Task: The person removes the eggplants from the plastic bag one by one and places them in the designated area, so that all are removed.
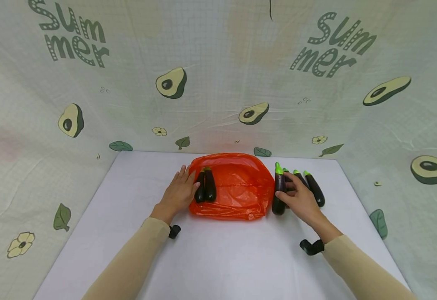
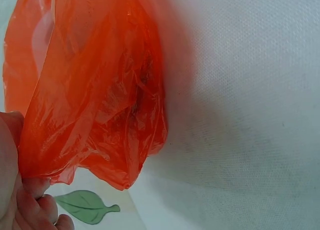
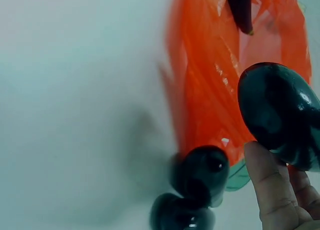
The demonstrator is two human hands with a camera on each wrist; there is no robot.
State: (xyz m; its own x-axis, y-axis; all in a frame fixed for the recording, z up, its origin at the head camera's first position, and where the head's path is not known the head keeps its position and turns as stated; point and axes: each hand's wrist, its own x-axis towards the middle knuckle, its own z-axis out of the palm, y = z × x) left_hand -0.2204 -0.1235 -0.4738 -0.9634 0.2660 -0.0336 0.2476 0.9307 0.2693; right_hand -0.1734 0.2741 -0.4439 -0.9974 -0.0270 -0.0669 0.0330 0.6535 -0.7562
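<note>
A red plastic bag (image 1: 240, 175) lies with its mouth open on the white table. Two dark eggplants (image 1: 210, 185) rest side by side in its left part. My left hand (image 1: 177, 193) holds the bag's left edge, its thumb inside the rim; the left wrist view shows its fingers (image 2: 47, 207) against the red film (image 2: 100, 90). Just right of the bag, my right hand (image 1: 303, 202) grips an eggplant (image 1: 279, 206) with a bright green stem end, raised above the table. Its rounded bottom (image 3: 280, 110) fills the right of the right wrist view.
More eggplants lie beyond and right of my right hand, the outermost one (image 1: 315, 191) fully visible and others partly hidden. A patterned cloth (image 1: 211, 96) with avocados and leaves rises behind the table (image 1: 225, 258) and at both sides.
</note>
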